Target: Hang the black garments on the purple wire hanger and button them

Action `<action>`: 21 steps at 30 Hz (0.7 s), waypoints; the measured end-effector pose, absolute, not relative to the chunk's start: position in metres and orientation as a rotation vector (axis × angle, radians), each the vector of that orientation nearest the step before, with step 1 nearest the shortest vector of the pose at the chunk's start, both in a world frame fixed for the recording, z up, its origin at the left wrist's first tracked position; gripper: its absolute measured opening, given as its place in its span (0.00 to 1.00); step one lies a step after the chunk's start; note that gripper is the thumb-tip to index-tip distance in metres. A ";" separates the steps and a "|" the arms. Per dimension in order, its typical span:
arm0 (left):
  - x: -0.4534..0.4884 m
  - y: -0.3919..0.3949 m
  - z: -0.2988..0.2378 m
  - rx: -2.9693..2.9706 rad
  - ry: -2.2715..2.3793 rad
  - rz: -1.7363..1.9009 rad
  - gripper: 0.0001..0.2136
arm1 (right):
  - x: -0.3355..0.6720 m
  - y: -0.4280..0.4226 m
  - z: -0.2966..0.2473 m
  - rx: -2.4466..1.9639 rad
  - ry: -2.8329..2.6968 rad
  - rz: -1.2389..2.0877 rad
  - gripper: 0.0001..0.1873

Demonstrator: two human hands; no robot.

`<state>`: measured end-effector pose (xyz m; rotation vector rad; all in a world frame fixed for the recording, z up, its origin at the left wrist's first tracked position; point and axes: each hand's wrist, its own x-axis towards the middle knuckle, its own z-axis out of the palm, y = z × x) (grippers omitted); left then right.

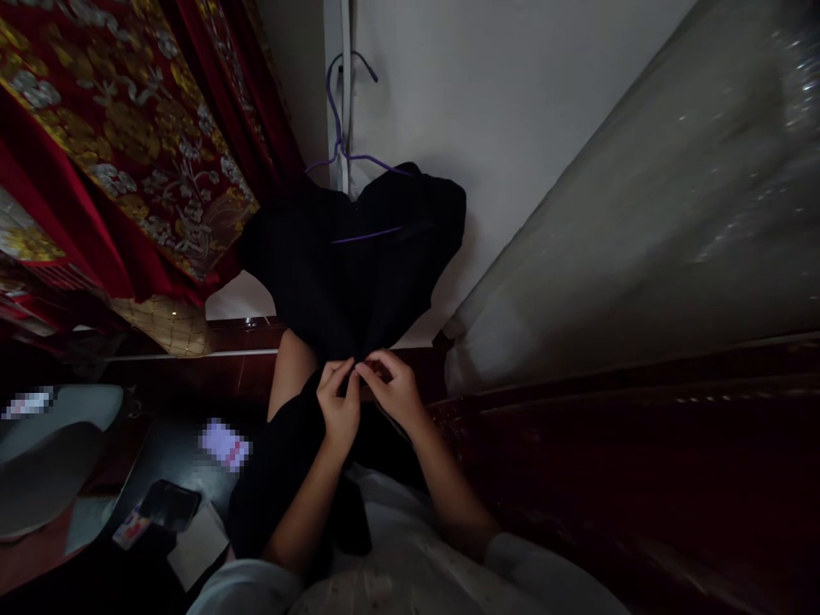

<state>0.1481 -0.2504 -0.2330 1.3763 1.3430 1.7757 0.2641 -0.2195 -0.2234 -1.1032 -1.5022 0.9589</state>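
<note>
A black garment [359, 273] hangs on a purple wire hanger [368, 157] in front of me, and its lower edge is drawn toward my lap. My left hand [338, 400] pinches that lower edge between thumb and fingers. Close beside it, fingertips almost touching, my right hand [394, 389] pinches the same black cloth. Whatever small detail lies between the fingertips is too dark and small to make out. Both hands are above my lap.
Red cloth with gold and silver embroidery [160, 128] hangs at the left. A large plastic-covered object [641, 222] stands at the right, above a dark red surface [641, 487]. At lower left, a phone [170, 505] and a white paper-like item [198, 545] lie on a dark surface.
</note>
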 end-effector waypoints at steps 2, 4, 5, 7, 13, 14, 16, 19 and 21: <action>0.147 -0.249 -0.231 1.439 1.331 1.714 0.11 | 0.267 -0.218 -0.222 -1.119 -1.462 0.922 0.12; 0.145 -0.248 -0.229 1.474 1.339 1.679 0.10 | 0.268 -0.217 -0.220 -1.131 -1.452 0.925 0.12; 0.145 -0.247 -0.230 1.476 1.347 1.673 0.09 | 0.269 -0.217 -0.220 -1.135 -1.456 0.941 0.12; 0.145 -0.247 -0.232 1.459 1.364 1.666 0.08 | 0.268 -0.218 -0.217 -1.149 -1.443 0.982 0.11; 0.153 -0.246 -0.239 1.223 1.330 1.633 0.07 | 0.271 -0.214 -0.206 -1.208 -1.248 1.409 0.13; 0.153 -0.245 -0.239 1.199 1.319 1.626 0.07 | 0.273 -0.207 -0.201 -1.222 -1.243 1.465 0.13; 0.152 -0.242 -0.238 1.207 1.309 1.620 0.06 | 0.277 -0.185 -0.185 -1.238 -1.278 1.519 0.13; 0.155 -0.239 -0.242 1.303 1.312 1.597 0.06 | 0.283 -0.135 -0.144 -1.229 -1.274 1.460 0.11; 0.160 -0.239 -0.250 1.279 1.306 1.565 0.06 | 0.288 -0.103 -0.108 -1.211 -1.212 1.269 0.11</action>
